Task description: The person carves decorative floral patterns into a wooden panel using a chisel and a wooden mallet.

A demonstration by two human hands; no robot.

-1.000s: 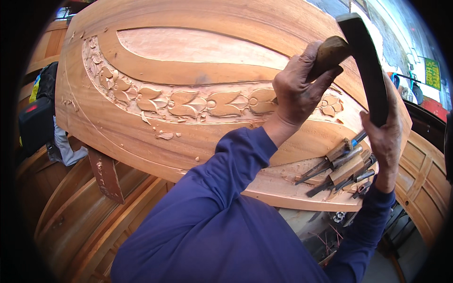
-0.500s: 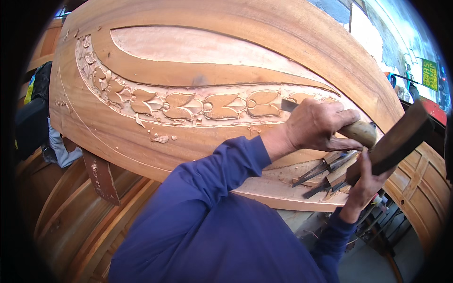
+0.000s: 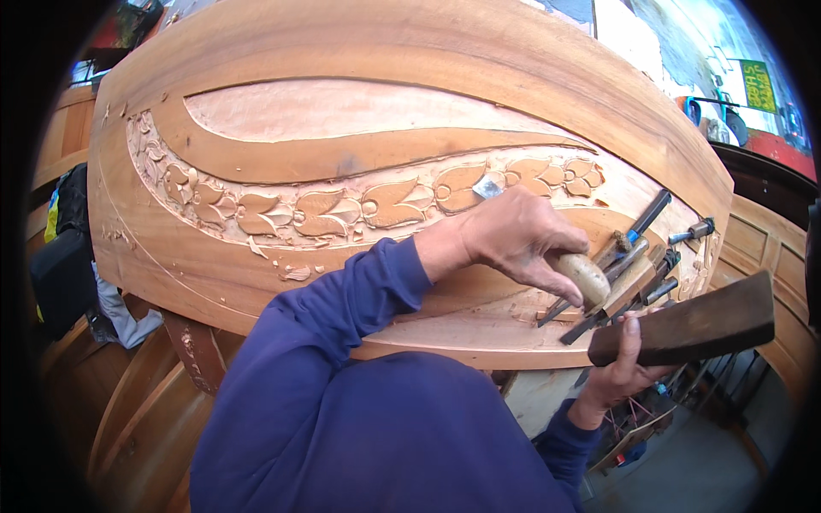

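Observation:
My left hand (image 3: pixel 520 238) is closed around a wood chisel. Its round pale wooden handle (image 3: pixel 584 279) points toward the lower right, and its flat shiny blade (image 3: pixel 487 186) rests at the carved tulip-shaped band (image 3: pixel 393 203) on a large wooden panel (image 3: pixel 342 51). Below and to the right, my right hand (image 3: pixel 617 374) grips a dark, blocky wooden mallet (image 3: pixel 693 321), apart from the chisel. The mallet's handle is hidden by its head and my fingers. Several carving chisels (image 3: pixel 629 278) lie on the panel between my hands, partly behind the chisel handle.
Wood shavings (image 3: pixel 296 273) lie along the carving. A panelled wooden door (image 3: pixel 757 244) stands beyond the right edge, and a dark bag (image 3: pixel 64 265) sits at the far left. Curved wooden pieces (image 3: pixel 137 410) are below the panel. A green sign (image 3: pixel 758 86) shows at upper right.
The mallet has swung down and away from the chisel handle, with my right hand lower. My left hand and the chisel have shifted left and slightly down; the blade now shows its bright face.

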